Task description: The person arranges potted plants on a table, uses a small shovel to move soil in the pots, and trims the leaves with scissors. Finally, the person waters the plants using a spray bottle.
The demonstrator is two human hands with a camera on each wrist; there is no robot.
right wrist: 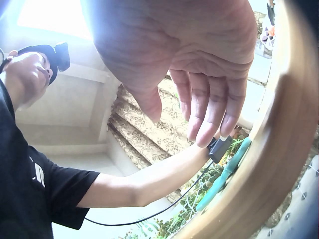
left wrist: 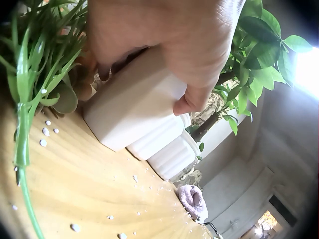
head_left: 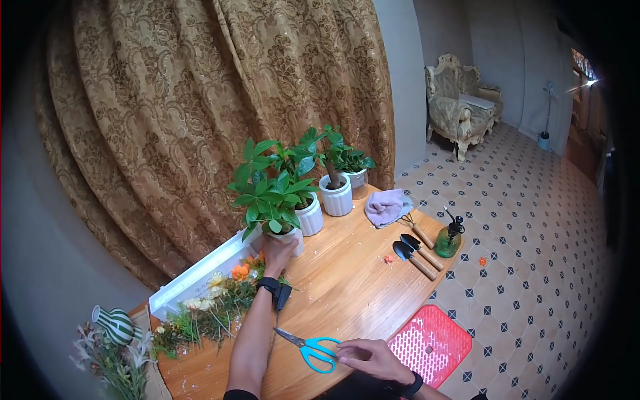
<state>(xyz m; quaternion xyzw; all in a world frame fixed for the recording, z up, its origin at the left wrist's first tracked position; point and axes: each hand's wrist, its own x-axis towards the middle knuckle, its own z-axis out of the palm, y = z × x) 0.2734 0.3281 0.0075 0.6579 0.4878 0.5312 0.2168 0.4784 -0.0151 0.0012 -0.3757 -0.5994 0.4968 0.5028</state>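
Note:
My left hand (head_left: 280, 253) grips a white flowerpot (left wrist: 134, 99) that holds a leafy green plant (head_left: 270, 200). In the left wrist view its thumb and fingers lie around opposite sides of the pot, near the top. Two more white pots (head_left: 338, 197) with plants stand in a row just behind. By the table's front edge, my right hand (head_left: 377, 360) hovers at the handles of blue scissors (head_left: 317, 353), its fingers relaxed and holding nothing. In the right wrist view those fingers hang loosely, apart from the scissors.
Artificial flowers (head_left: 213, 300) lie along the left side beside a long white box (head_left: 200, 273). At the right are small garden trowels (head_left: 417, 257), a hand rake (head_left: 420, 232), a green spray bottle (head_left: 448, 241) and a lilac cloth (head_left: 385, 207). A red stool (head_left: 433, 347) stands below the table edge.

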